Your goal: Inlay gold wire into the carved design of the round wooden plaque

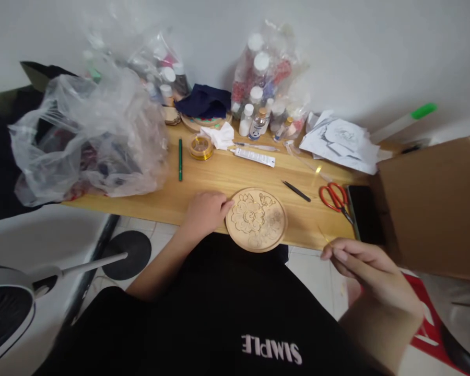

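Note:
A round wooden plaque (276, 219) lies at the table's front edge. It carries a flower outlined in gold wire and paler pencil-like lines at its lower right. My left hand (207, 211) grips the plaque's left rim, thumb on top, the other fingers curled and partly hidden. Off to the right, beyond the table's front edge, my right hand (370, 263) pinches a thin piece of gold wire (324, 235) between thumb and forefinger. Black tweezers (296, 191) and red-handled scissors (334, 198) lie between the plaque and the right side of the table.
A spool of gold wire (201, 148), a green pen (180, 160) and a white glue tube (254, 157) lie behind the plaque. Bagged bottles (260, 65) line the wall. A plastic bag (102, 130) stands left; a phone (364, 214) and cardboard box (434, 203) are right.

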Demonstrator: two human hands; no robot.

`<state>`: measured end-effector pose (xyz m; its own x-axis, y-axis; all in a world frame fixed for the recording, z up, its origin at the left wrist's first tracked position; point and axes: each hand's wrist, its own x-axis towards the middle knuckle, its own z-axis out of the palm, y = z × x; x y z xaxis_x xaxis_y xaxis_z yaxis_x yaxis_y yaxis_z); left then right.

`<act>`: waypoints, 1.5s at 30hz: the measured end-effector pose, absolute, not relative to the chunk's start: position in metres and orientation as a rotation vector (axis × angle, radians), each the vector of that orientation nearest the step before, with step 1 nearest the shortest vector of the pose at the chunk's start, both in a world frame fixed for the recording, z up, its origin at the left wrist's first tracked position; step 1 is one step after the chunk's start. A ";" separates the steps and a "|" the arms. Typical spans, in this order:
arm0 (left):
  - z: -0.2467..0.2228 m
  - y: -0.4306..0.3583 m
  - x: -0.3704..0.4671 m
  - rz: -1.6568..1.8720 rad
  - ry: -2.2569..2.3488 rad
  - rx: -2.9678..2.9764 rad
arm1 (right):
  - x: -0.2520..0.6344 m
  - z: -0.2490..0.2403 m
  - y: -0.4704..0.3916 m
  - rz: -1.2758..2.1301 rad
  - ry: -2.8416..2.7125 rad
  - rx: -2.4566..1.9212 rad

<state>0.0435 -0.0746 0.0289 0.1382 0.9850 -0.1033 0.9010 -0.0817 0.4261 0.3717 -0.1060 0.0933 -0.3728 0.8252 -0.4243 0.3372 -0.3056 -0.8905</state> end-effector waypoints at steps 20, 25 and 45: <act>0.064 -0.040 0.041 0.524 1.756 2.283 | 0.331 0.067 -0.133 1.881 -1.936 -1.277; 0.082 -0.093 0.029 1.046 1.426 2.323 | 0.318 0.058 -0.131 1.923 -2.017 -1.162; 0.099 -0.004 0.031 0.673 0.898 2.893 | 0.307 0.081 -0.055 1.216 -1.593 -1.472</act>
<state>0.0314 -0.0038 0.0994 0.7384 0.5480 0.3930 0.5311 -0.8317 0.1618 0.3071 -0.0552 0.0808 -0.1646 0.9779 -0.1292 0.3823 -0.0575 -0.9223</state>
